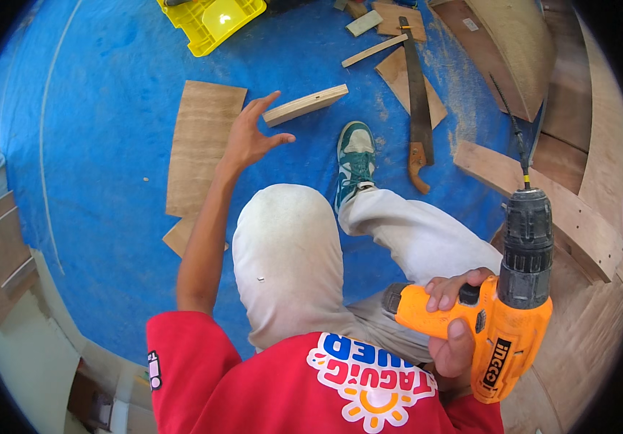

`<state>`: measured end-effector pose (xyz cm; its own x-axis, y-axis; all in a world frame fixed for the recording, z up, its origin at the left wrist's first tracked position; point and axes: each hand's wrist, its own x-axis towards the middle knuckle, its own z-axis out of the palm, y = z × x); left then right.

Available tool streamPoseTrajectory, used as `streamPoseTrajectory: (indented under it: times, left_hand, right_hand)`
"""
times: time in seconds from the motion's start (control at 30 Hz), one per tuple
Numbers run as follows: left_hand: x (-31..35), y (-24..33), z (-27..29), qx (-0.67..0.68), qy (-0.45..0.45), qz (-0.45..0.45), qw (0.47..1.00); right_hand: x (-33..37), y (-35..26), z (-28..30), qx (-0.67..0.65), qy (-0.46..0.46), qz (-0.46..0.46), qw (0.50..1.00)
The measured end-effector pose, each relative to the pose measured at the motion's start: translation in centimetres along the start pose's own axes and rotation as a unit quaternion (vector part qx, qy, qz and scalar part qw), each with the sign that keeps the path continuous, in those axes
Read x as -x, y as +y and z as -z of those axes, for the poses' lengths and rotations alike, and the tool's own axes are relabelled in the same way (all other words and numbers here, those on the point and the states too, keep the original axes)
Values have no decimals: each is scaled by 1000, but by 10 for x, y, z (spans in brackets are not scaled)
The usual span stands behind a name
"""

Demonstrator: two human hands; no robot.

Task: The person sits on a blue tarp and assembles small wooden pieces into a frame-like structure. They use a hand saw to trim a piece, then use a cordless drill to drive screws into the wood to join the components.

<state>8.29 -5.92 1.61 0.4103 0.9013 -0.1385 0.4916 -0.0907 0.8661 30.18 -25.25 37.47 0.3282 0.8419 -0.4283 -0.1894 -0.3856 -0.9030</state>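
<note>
Orange and black plastic makes the body of the power drill (518, 318), which the right hand (452, 318) holds by its handle, with the fingers (442, 295) closed around it. The long dark drill bit (518, 141) points away from the person, toward the far side of the blue sheet (109, 145). This drill is held up near the right edge of the sheet.

The left hand (253, 137) is reaching over the sheet with thumb and fingers spread wide, and nothing is between them. Just beside this gap is the left end of a thick wooden block (306, 105), which lies on the sheet beyond the shoe (356, 163). A plywood board (203, 148) lies to the left of the block, partly behind the left hand.

Farther to the right, a handsaw (418, 101) rests across a plywood offcut (395, 78), its wooden handle toward the person. At the far edge of the view is a yellow plastic case (219, 23), only partly visible.
</note>
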Motion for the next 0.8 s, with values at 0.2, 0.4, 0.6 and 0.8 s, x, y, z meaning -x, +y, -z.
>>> streamPoseTrajectory:
  times: [0.2,0.4,0.6,0.8]
  left_hand:
    - [13,-12,-7,50,24,6,998]
    - [18,-3,-37,44,19,-35,998]
    - [22,11,-59,53,-28,-7,998]
    - [3,16,-70,33,-47,-88,994]
  right_hand:
    - [2,-3,-2,10,20,-24,999]
    - [0,-2,-8,81,36,-24,996]
    - [-2,4,-5,58,22,-7,998]
    - [0,7,-4,69,23,-6,997]
